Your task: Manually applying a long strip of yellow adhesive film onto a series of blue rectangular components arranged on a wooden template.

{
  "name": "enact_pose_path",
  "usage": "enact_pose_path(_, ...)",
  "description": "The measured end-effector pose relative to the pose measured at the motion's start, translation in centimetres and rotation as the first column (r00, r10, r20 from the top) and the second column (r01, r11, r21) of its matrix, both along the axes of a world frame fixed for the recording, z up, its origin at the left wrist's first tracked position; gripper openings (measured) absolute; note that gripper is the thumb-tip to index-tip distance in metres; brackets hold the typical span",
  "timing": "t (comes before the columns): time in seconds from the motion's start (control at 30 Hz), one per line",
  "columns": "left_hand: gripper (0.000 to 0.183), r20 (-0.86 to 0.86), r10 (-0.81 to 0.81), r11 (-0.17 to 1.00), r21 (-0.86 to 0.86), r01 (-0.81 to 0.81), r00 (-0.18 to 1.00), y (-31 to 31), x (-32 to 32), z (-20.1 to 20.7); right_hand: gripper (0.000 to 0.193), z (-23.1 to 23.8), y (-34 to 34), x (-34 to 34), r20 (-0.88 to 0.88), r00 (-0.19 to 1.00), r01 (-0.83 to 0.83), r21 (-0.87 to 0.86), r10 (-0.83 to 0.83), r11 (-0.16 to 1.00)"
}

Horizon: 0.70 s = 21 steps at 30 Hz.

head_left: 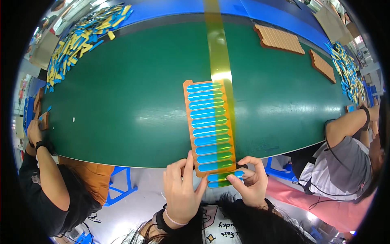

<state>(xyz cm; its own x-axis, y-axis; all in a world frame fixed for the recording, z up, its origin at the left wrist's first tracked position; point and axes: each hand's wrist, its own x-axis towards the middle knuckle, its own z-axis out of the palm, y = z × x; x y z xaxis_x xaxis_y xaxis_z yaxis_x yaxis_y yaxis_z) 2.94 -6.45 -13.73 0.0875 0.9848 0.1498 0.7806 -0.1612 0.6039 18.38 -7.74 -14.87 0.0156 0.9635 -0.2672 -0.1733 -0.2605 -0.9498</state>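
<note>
An orange-brown slotted tray [188, 118] lies near the table's front edge, with blue round-ended strips [201, 123] side by side across it. Clear yellow tape [217, 49] runs from the far edge over the strips' right ends. At the tray's near end, a pair of blue strips [212, 177] sits off the tray, yellow tape crossing them. My right hand [252, 185] pinches this pair's right end, thumb on top. My left hand [177, 191] rests at the tray's near left corner, its index finger along the side and its thumb close to the pair. Its fingers are stretched and apart.
Heaps of blue and yellow strips lie at far left [77, 46] and far right [345, 71]. Two more slotted trays, one larger [280, 38] and one smaller [323, 66], lie at the back right. Co-workers sit at left [53, 179] and right [345, 162] of the green table [122, 101].
</note>
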Motion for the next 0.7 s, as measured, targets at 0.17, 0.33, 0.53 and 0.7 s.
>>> enact_pose_path(0.17,0.064,-0.036,-0.041,0.998,-0.046,0.040,0.998,0.0,1.2,-0.2,0.030,0.0,-0.5,0.5,0.030,0.985,0.171,-0.011,-0.171,0.985)
enact_pose_path(0.33,0.071,-0.094,-0.104,0.994,0.017,0.106,0.990,1.2,1.7,-0.9,0.030,-0.1,-0.1,0.9,0.024,0.981,0.196,-0.043,-0.195,0.980)
enact_pose_path(0.53,0.068,-0.138,-0.129,0.990,0.047,0.136,0.982,1.7,1.8,-1.1,0.030,-0.1,0.3,0.6,0.020,0.962,0.271,-0.106,-0.271,0.957)
enact_pose_path(0.7,0.055,-0.173,-0.166,0.981,0.072,0.181,0.971,2.1,0.8,-1.3,0.031,0.0,0.6,0.5,0.069,0.955,0.294,-0.148,-0.287,0.944)
